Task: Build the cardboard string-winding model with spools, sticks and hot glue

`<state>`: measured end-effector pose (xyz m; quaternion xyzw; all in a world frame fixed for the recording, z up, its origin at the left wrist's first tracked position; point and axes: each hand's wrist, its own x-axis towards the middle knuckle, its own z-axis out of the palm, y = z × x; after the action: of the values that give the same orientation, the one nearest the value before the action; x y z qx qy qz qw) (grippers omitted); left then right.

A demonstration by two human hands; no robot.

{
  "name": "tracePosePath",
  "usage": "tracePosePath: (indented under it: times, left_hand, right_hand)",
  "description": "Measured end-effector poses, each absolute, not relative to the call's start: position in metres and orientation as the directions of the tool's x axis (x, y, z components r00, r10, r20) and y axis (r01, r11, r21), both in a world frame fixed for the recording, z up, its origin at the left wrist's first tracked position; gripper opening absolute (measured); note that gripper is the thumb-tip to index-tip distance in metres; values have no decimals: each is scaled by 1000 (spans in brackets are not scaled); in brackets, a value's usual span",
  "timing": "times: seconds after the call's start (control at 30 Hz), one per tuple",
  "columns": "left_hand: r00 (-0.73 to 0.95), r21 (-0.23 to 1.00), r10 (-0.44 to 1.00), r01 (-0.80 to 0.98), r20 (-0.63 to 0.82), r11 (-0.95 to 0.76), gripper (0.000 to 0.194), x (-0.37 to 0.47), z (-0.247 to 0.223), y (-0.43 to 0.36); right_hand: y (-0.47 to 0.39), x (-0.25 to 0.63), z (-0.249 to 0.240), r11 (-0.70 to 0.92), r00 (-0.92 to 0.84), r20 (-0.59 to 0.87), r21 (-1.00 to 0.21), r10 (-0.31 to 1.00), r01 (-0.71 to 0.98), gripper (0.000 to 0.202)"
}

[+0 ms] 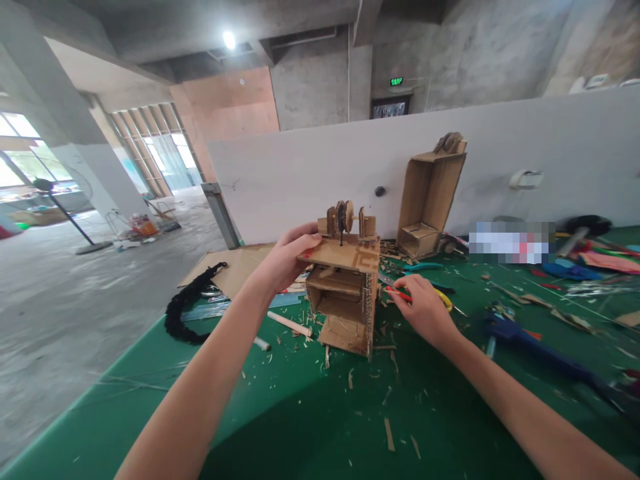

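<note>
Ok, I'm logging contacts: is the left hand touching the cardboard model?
Touching: the head view shows the left hand gripping the cardboard model at its top.

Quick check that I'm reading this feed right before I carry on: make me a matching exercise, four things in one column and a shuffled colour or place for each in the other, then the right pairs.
Things
1. left hand
2. tall cardboard box
3. curved fuzzy strip
4. large tool at the picture's right

Colours and places
A. black
B. at the top panel of the smaller cardboard box
C. dark blue
D. standing in front of the white partition

Pairs: 1-B, 2-D, 3-A, 4-C
</note>
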<state>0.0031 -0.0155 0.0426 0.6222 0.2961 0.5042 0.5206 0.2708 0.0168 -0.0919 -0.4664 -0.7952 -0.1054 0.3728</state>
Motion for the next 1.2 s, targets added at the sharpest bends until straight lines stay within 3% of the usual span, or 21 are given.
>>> tracePosePath:
  times: [0.13,0.3,0.37,0.53,0.67,0.9,1.1,1.2]
  left_hand:
    - [325,942,886,-167,331,-290,23,4,43,-16]
    - [294,949,904,-153,311,-276,21,5,44,-18]
    - [288,953,910,-152,298,-264,21,4,44,-18]
    - [305,949,901,-159,309,-271,21,4,43,-17]
    - [313,947,896,-162,315,-276,22,4,42,-16]
    - [315,944,892,-171,324,-282,19,5,42,-15]
    - [316,942,890,-180,327,-283,21,5,43,-16]
    - [320,942,888,-169,330,-289,28,5,42,-14]
  right_hand:
    - [20,269,-98,460,-315,608,-94,729,883,16]
    - [6,269,-89,567,-482,520,-5,705,824,11]
    - [3,269,-84,578,-485,528,-14,697,816,14]
    - [12,270,-87,465,-271,652,-141,708,874,14]
    - [15,269,-94,450,-328,570,-83,753,889,14]
    - [0,266,-84,551,-466,520,-11,716,835,19]
    - [6,267,-86,457,-309,664,-55,681,888,20]
    - [11,267,-91,411,-297,612,-51,733,910,18]
